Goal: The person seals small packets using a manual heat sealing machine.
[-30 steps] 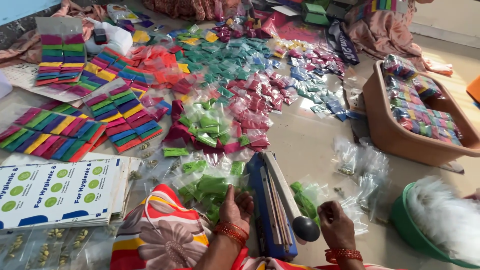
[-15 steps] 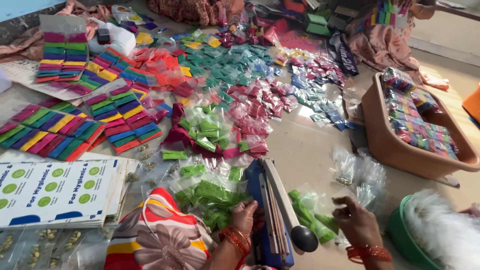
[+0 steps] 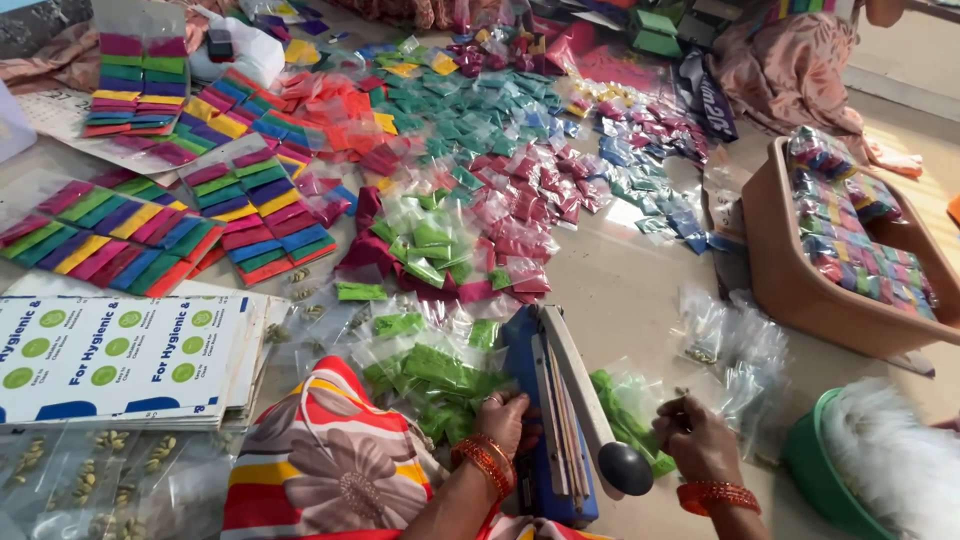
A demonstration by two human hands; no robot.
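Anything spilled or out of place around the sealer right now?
Nothing looks damaged. Small loose pods lie scattered on the floor between the striped packet rows and the printed cards, outside any bag. The green packets beside the blue sealer sit in a loose heap.

Right hand (image 3: 697, 437) shifted right, off the sealer's handle (image 3: 590, 415). It now pinches a green packet (image 3: 632, 412). Left hand (image 3: 510, 420) moved slightly down the sealer.

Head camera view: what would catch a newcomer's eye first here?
The floor is strewn with small plastic packets of coloured powder, with green packets at the centre and pink packets beside them. Nearest the camera stands a blue heat sealer with its arm raised; the left hand rests against it and the right hand pinches a small packet. At the right sits a brown tub full of packed rows.
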